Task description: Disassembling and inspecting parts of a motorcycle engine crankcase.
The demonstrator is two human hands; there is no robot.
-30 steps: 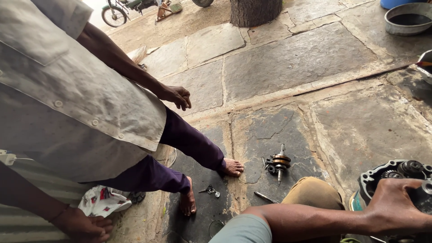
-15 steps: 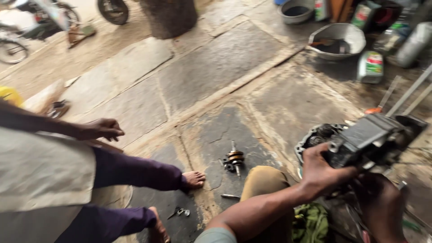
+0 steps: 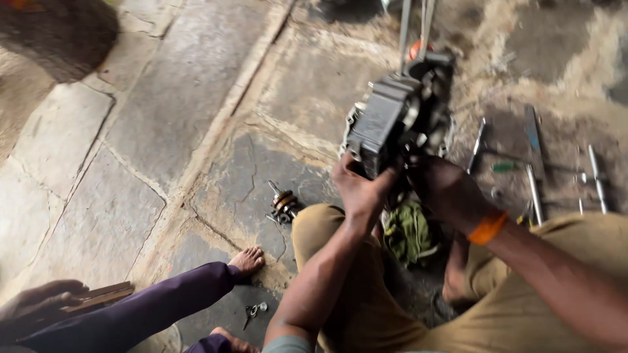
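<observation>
A dark grey engine block is lifted off the stone floor in front of me. My left hand grips its lower left corner. My right hand, with an orange band at the wrist, holds its underside on the right. My knees in tan trousers are bent below it, with a green rag between them. A small crankshaft part lies on the floor left of my left knee.
Another person sits at lower left: a purple trouser leg, a bare foot and a hand on the floor. Keys lie near the foot. Wrenches and rods are scattered on the dirty floor at right.
The view has swung right and closer. The engine block now sits higher and nearer the middle, with both my hands on it. The other person has slid toward the lower left.
</observation>
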